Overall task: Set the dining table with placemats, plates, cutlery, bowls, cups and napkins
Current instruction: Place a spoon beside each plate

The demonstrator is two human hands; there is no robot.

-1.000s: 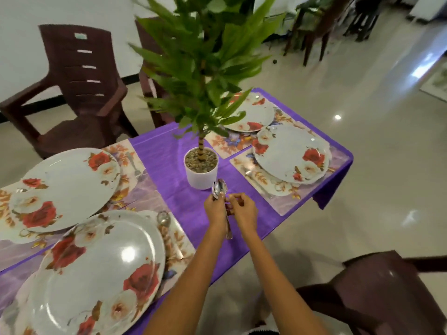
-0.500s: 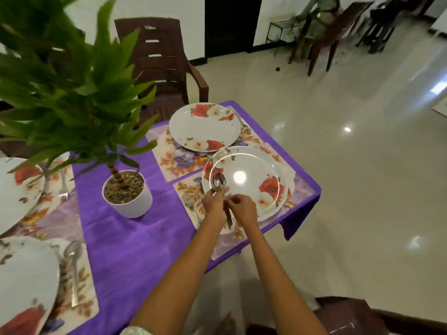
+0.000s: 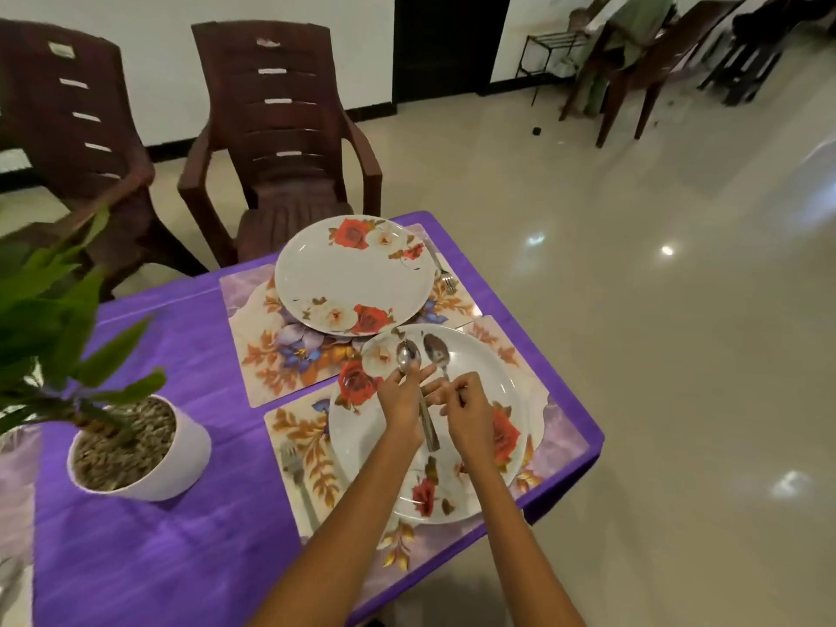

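Note:
Two floral plates sit on floral placemats at the table's right end: a near plate (image 3: pixel 511 391) on the near placemat (image 3: pixel 298 427) and a far plate (image 3: pixel 348 273) on the far placemat (image 3: pixel 258 350). Above the near plate, my left hand (image 3: pixel 402 400) grips one steel spoon (image 3: pixel 409 357), bowl up. My right hand (image 3: pixel 468 411) pinches the handle of a second spoon (image 3: pixel 436 350). A fork (image 3: pixel 296 477) lies left of the near plate, and another fork (image 3: pixel 441 269) lies right of the far plate.
A white pot (image 3: pixel 149 450) with a green plant stands on the purple tablecloth (image 3: pixel 181 558) to the left. Two brown plastic chairs (image 3: pixel 280 142) stand behind the table. The table's corner and edge run close on the right, with glossy floor beyond.
My view has swung right, from the plant to the table's right end. Both hands now hover over the near plate, and the two spoons have been drawn apart, one in each hand.

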